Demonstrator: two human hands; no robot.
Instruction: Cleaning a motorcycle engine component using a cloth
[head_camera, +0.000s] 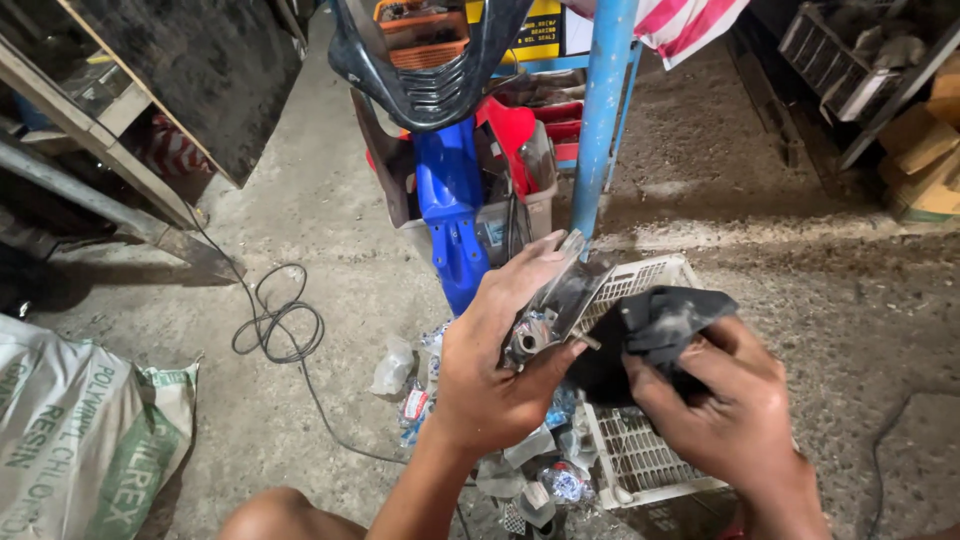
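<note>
left hand (490, 375) grip closed on 1 metal part (545, 320), right hand (735, 415) clutching 1 black cloth (665, 325)

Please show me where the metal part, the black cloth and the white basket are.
metal part (545, 325): head view, on its round shiny end.
black cloth (665, 325): head view, on its middle fold.
white basket (640, 460): head view, on its lower grid wall.

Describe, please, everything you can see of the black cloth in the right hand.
The black cloth is a dark, dusty-looking rag, crumpled and folded, with grey smears on its top. The right hand grips it from below, fingers curled into its folds. It is held above the white basket and pressed against the metal part that the left hand holds. It looks like soft fabric.
</note>
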